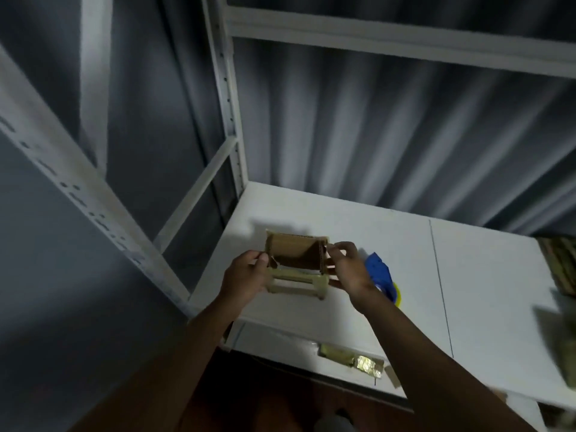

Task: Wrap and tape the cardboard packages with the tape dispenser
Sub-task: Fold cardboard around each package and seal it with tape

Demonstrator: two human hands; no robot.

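Package (296,266) held up between both hands, above the surface (467,275); long axis running left to right, hand to hand. Cardboard flap standing open on top, pale taped bundle along the lower edge nearer the body. Left hand (246,277) curled round the left end, thumb on the near face, fingers behind. Right hand (346,269) pinching the right end, fingers bent over the upper corner of the flap. Both arms stretched forward, forearms converging on the package, wrists roughly level.

Dispenser (381,275), blue with a yellow part, lying on the surface just beyond and right of the right hand, partly hidden by that wrist. Right hand clearly the nearer one to it; left well apart. Probable next need: close the flap, hold with the left, free the right for the dispenser.

Another wrapped package (352,358) near the front edge, below the right forearm. More blurred stock far right.
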